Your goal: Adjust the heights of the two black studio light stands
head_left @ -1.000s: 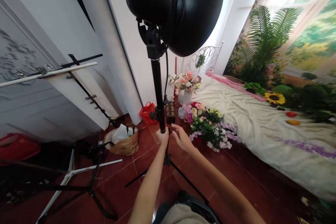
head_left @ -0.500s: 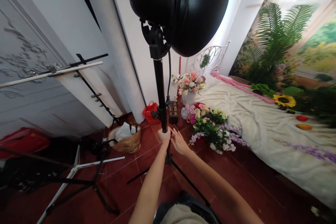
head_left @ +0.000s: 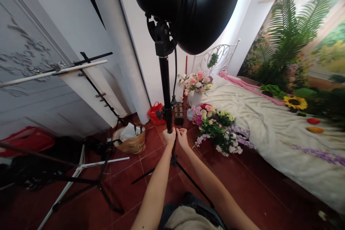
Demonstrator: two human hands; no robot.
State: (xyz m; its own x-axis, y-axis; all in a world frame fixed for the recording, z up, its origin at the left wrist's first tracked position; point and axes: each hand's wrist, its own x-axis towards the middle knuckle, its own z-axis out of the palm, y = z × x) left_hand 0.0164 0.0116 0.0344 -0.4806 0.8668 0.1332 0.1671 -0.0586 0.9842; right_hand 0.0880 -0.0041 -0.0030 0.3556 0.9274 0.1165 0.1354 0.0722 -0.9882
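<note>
A black studio light (head_left: pixel 212 10) with a wide round reflector sits on top of a black light stand (head_left: pixel 165 82), its cord wound about the housing. My left hand (head_left: pixel 169 137) is wrapped round the stand's pole, below a clamp collar. Just right of the pole, my right hand (head_left: pixel 182 138) has its thumb and fingers drawn together in a pinch. What lies between those fingertips, if anything, is too small to tell. A power cord with a plug (head_left: pixel 174 99) hangs beside the pole. The stand's legs (head_left: pixel 192 183) spread over the red tiled floor.
Artificial flowers (head_left: pixel 215 125) lie right of the stand, next to a bed with a cream blanket (head_left: pixel 258 122). A woven basket (head_left: pixel 132 142), a red bag (head_left: pixel 156 113) and a lantern-like brown object (head_left: pixel 178 113) stand behind. White and black stand legs (head_left: pixel 81 167) cross the floor at left.
My right hand has gone from spread fingers beside the pole to a pinch close to it. My left hand keeps its hold on the pole. The view has shifted slightly.
</note>
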